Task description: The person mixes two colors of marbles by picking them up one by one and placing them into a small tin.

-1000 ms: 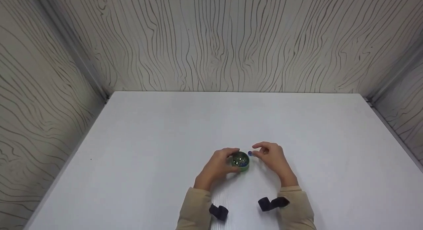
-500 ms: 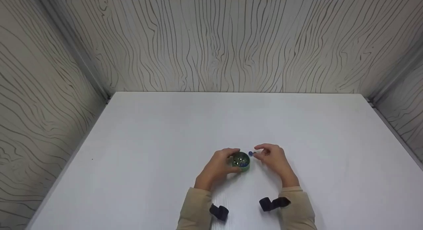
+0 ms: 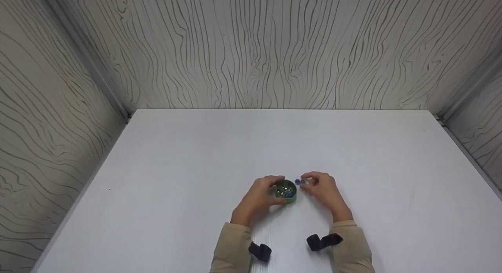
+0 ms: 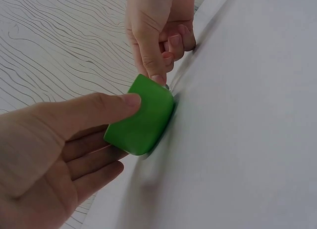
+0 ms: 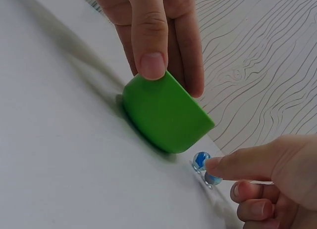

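Observation:
In the head view my left hand [image 3: 261, 192] grips a small green bowl [image 3: 292, 199], thumb on the near side and fingers on the far side. Several marbles, some blue, lie inside it. The left wrist view shows the smooth outer wall of the bowl [image 4: 143, 117], its base by the white table. Just right of the bowl, two blue glass marbles sit close together. My right hand [image 3: 323, 188] pinches the right-hand marble [image 5: 213, 179] between thumb and index finger; the thumb partly covers it. The other marble [image 5: 201, 160] rests on the table beside the thumb tip.
The white table [image 3: 176, 155] spreads around both hands. Wood-grain panels [image 3: 251, 49] stand behind it and at both sides. A dark strap piece [image 3: 260, 252] juts from the left sleeve, another strap piece [image 3: 324, 241] from the right.
The right hand first drew slightly right from the marbles, bringing a second one into sight, then its index finger and thumb closed around that one. The left hand and bowl stayed in place.

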### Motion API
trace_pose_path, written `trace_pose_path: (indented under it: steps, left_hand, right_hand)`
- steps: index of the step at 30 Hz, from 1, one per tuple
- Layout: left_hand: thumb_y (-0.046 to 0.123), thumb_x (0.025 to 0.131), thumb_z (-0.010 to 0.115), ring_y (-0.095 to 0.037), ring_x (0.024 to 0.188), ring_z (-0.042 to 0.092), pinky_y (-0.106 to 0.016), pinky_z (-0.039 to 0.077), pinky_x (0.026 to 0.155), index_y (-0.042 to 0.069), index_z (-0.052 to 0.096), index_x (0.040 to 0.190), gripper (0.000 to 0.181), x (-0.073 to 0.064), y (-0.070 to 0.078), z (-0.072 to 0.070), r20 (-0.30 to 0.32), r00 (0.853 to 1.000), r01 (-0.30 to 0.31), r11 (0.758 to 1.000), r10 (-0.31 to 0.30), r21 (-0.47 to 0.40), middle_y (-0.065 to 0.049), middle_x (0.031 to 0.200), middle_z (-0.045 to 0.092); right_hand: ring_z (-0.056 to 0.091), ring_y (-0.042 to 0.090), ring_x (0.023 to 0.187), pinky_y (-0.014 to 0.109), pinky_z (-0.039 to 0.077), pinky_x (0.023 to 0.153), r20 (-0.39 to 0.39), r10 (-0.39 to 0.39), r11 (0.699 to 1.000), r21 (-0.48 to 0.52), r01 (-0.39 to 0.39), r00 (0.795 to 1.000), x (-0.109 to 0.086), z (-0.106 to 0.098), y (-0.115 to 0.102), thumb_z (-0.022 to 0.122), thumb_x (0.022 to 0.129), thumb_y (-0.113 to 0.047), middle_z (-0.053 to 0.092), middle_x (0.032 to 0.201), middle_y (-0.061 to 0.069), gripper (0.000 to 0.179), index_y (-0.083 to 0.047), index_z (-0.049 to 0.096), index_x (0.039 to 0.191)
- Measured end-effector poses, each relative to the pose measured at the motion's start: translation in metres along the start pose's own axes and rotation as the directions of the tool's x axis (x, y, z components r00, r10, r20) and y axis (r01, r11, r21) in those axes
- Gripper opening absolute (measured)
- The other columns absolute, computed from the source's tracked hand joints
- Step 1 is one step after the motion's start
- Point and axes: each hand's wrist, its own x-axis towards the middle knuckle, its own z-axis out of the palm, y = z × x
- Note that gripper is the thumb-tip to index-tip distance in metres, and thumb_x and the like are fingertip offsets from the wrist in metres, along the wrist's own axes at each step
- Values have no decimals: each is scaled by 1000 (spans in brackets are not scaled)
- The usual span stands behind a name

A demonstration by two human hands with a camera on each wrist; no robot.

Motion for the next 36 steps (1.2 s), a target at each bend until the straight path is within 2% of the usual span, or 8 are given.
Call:
trace_pose_path:
  steps: [12, 25, 36]
  left_hand:
    - [10, 78, 78, -28, 125, 59, -36, 48, 110, 1, 55, 133, 60, 0, -1, -2, 1, 1000, -12, 1000, 12, 0, -14, 132, 62]
    - [11, 78, 79, -27, 125, 59, -37, 48, 110, 2, 55, 133, 61, 0, -2, -1, -3, 1000, -16, 1000, 17, 9, -14, 133, 62]
    - [9, 78, 78, -27, 125, 59, -37, 48, 110, 1, 55, 133, 60, -2, 1, -2, -8, 1000, -18, 1000, 19, 2, -14, 132, 62]
  right_hand:
    - [45, 10, 61, 18, 37, 57, -12, -16, 999, -36, 16, 1000, -2, 2, -1, 68, 81, -1, 54, 66, 1, 26, 1, 70, 107]
    - [45, 11, 62, 20, 37, 58, -40, -21, 999, -49, 19, 999, -2, 3, -1, 67, 81, 1, 58, 68, 5, 21, 1, 71, 102]
    - [45, 12, 64, 20, 36, 58, -42, -11, 999, -43, 9, 999, 0, 3, 2, 67, 81, 0, 56, 68, 4, 19, 1, 71, 99]
